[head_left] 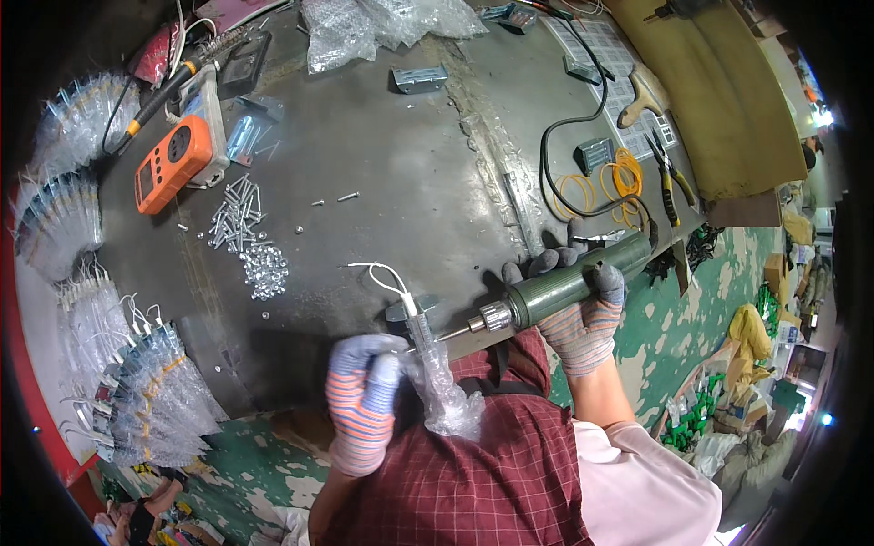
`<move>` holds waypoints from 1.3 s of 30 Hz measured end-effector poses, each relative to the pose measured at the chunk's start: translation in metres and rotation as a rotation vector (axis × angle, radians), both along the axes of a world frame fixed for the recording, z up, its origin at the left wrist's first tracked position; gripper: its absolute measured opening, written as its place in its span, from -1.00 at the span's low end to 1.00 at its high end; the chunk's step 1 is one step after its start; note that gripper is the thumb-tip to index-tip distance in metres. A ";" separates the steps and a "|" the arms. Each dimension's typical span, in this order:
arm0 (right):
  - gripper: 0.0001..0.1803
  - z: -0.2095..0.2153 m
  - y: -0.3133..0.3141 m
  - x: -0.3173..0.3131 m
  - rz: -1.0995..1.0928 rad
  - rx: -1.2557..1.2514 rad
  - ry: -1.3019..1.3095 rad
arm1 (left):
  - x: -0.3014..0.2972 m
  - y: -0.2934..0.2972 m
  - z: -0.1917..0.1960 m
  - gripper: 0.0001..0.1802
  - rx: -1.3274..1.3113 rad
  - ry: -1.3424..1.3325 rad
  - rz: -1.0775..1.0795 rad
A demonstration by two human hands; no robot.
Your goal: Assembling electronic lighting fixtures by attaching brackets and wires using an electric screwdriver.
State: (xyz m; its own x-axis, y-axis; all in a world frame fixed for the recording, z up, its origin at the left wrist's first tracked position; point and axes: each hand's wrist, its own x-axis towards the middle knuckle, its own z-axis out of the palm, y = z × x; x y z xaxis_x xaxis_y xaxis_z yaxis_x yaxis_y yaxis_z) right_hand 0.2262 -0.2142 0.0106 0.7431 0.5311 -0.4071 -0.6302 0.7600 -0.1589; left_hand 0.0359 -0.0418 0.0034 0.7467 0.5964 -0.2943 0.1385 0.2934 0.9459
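Right hand [583,314] grips the electric screwdriver [569,289], axis pointing left toward the small part [421,328] pinched by left-hand fingers [378,350].

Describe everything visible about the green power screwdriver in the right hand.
The green power screwdriver is a long, dull green cylinder with a silver knurled chuck and a thin bit at its front end. It lies nearly level, tip pointing to the person's left, toward a small metal part at the edge of the dark workbench. The right hand, in a striped knit glove with grey fingertips, wraps around its body. A black cord runs from its rear across the bench.
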 end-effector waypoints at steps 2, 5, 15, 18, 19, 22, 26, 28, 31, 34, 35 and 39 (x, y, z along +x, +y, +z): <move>-0.36 0.005 0.003 -0.001 -0.001 -0.006 -0.010 | 0.001 -0.010 -0.005 -0.84 -0.140 -0.051 0.060; -0.36 0.001 0.003 -0.001 -0.004 -0.001 -0.016 | 0.002 -0.012 -0.009 -0.84 -0.147 -0.051 0.083; -0.46 -0.007 0.007 -0.006 -0.009 -0.040 -0.022 | -0.005 -0.012 -0.004 -0.84 -0.082 -0.062 0.143; -0.53 -0.006 -0.007 -0.005 -0.024 -0.216 -0.085 | 0.005 -0.018 -0.002 -0.83 -0.076 -0.102 0.118; -0.55 -0.010 -0.012 -0.006 -0.114 -0.228 -0.062 | 0.011 -0.019 0.003 -0.82 -0.106 -0.087 0.137; -0.56 -0.005 -0.015 -0.003 -0.006 -0.103 -0.106 | 0.012 -0.022 0.000 -0.83 -0.069 -0.076 0.070; -0.33 -0.015 -0.014 -0.004 -0.001 -0.042 -0.112 | 0.009 -0.020 -0.003 -0.84 -0.047 -0.105 0.071; -0.33 -0.011 -0.008 -0.005 -0.003 -0.028 -0.123 | 0.009 -0.016 -0.003 -0.85 0.022 -0.094 0.056; -0.35 -0.013 -0.007 -0.007 -0.017 -0.020 -0.129 | 0.008 -0.014 -0.005 -0.87 0.015 -0.073 0.068; -0.34 -0.015 -0.006 -0.006 -0.038 -0.036 -0.146 | 0.007 -0.011 -0.002 -0.86 -0.020 -0.016 0.020; -0.34 -0.014 -0.006 -0.006 -0.040 -0.036 -0.151 | 0.007 -0.010 -0.002 -0.86 -0.021 -0.021 0.018; -0.38 -0.010 -0.005 -0.006 -0.024 -0.028 -0.159 | 0.010 -0.013 -0.001 -0.85 0.036 -0.031 0.025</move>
State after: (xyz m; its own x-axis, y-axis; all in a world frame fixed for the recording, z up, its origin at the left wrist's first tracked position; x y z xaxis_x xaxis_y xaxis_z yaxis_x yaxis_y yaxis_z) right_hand 0.2205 -0.2190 0.0006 0.8115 0.5027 -0.2980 -0.5774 0.7684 -0.2762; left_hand 0.0463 -0.0547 0.0023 0.7397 0.6252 -0.2488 0.1015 0.2618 0.9598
